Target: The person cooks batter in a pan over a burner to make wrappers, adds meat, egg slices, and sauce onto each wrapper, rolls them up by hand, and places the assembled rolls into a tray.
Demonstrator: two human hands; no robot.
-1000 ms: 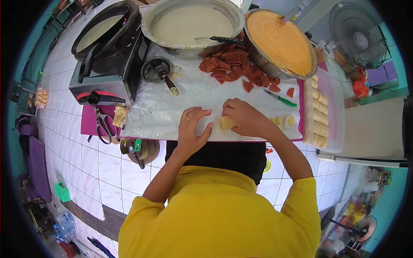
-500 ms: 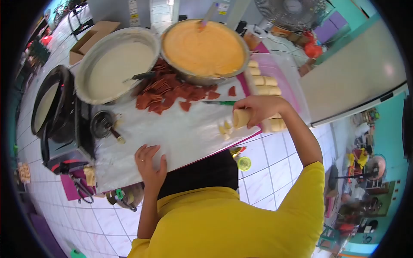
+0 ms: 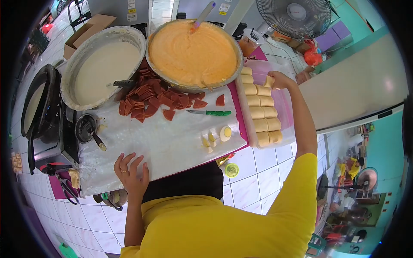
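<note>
I position the right hand [image 3: 282, 80] over the far right part of the plastic container [image 3: 287, 112]. Its fingertips pinch one pale roll [image 3: 269, 81] at the far end of the right column of stacked-in rolls [image 3: 259, 112]. Exact thumb placement cannot be determined at this angle.

I locate the left hand [image 3: 132, 174] at the near left edge of the white sheet [image 3: 172, 148]; its fingers are spread, palm down, gripping no item. The sheet lies left of the container.

Reference items on the sheet: egg half [image 3: 225, 133] at the near right, just beside egg wedges [image 3: 211, 137]; green-handled knife [image 3: 218, 113] farther back; red-brown slices [image 3: 150, 101] left of the knife. Beyond the slices stand the bowl of orange batter [image 3: 239, 69] and, to its left, the bowl of pale batter [image 3: 66, 88]. The wooden-handled brush [image 3: 100, 141] rests in a small pot [image 3: 81, 138], right of the frying pan [image 3: 50, 92].
</note>
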